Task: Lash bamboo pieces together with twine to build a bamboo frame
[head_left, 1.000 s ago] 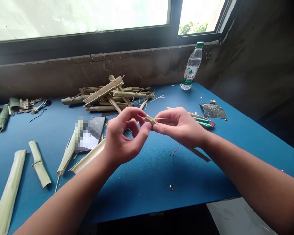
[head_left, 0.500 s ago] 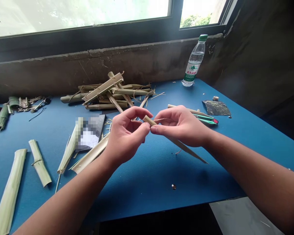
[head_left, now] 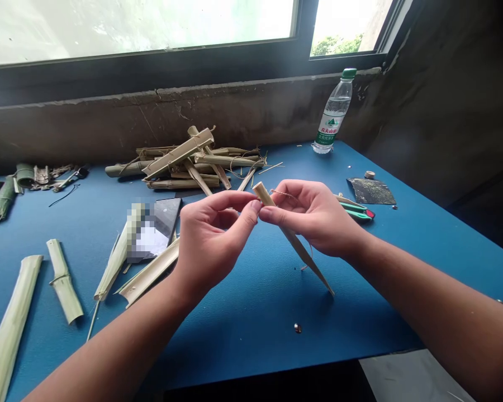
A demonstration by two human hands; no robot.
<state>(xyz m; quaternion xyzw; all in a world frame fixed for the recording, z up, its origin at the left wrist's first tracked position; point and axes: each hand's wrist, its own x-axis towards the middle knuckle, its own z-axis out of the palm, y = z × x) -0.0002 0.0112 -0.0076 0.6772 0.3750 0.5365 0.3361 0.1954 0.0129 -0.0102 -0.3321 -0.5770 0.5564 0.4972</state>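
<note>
My left hand (head_left: 213,240) and my right hand (head_left: 312,215) pinch a narrow, pale dried-leaf strip (head_left: 297,245) between thumbs and fingers. It is stiff and slanted, with a blunt upper end above my fingers and a pointed tip reaching down over the blue table (head_left: 251,335). A thin brown fibre (head_left: 281,193) runs from the strip over my right hand. Part of the strip is hidden behind my fingers.
Behind my hands lies a heap of dried leaf rolls and strips (head_left: 180,167). Green leaf pieces (head_left: 62,279) lie at left, near a blurred phone (head_left: 170,215). A green-handled cutter (head_left: 356,211), dark sandpaper (head_left: 371,191) and a water bottle (head_left: 333,111) stand at right.
The strip has swung from nearly level to a steep slant, its blunt end up and its tip pointing down toward me. My hands have rotated it and stay close together.
</note>
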